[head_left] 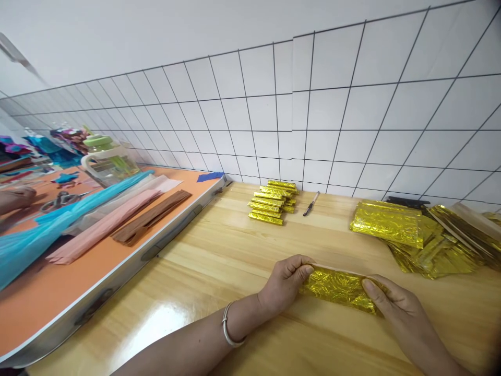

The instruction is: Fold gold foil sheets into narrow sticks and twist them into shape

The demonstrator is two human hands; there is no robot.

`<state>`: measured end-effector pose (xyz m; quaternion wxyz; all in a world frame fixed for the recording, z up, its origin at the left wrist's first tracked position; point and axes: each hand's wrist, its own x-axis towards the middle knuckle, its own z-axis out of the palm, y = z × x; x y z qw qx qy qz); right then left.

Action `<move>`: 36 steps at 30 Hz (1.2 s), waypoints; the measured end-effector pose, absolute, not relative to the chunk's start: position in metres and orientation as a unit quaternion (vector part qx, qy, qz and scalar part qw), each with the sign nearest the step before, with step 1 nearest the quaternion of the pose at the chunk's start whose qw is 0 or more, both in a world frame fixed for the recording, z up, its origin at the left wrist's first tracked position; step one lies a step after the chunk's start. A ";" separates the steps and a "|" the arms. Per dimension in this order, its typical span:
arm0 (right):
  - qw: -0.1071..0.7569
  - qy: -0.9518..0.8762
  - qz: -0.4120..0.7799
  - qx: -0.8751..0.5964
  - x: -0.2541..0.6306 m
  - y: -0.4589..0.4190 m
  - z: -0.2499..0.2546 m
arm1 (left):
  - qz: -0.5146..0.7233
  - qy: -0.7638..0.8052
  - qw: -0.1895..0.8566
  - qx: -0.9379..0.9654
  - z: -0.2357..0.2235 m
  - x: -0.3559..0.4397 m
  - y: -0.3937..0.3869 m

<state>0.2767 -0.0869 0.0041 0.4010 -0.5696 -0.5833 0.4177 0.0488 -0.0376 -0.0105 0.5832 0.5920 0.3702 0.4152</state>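
Between my two hands, a strip of shiny gold embossed foil paper (338,288) is held stretched out above the wooden table. My left hand (287,279), with a silver bangle on the wrist, pinches its left end between thumb and fingers. At the other end my right hand (395,300) grips with the thumb on top and the fingers behind. Beyond them lies a pile of narrow folded gold foil strips (273,202). To the right are a stack of flat gold foil sheets (385,224) and more loose gold foil pieces (438,256).
A pen (311,203) lies near the tiled wall (332,115). On the left, an orange-topped table (94,282) bears blue, pink and brown crepe paper (152,216), scissors (62,201) and a green-lidded jug (109,156). Another person's hand (18,199) shows at the left edge.
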 end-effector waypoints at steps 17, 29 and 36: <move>0.371 -0.588 0.403 -0.595 0.276 -0.086 -0.003 | 0.414 0.390 0.578 0.585 -0.018 0.049 -0.041; 0.324 -0.666 0.256 -0.622 0.279 -0.081 -0.011 | 0.337 0.473 0.411 0.703 -0.017 0.047 -0.033; 0.133 -0.760 -0.006 -0.636 0.286 -0.065 -0.031 | 0.141 0.476 0.079 0.865 -0.018 0.049 -0.027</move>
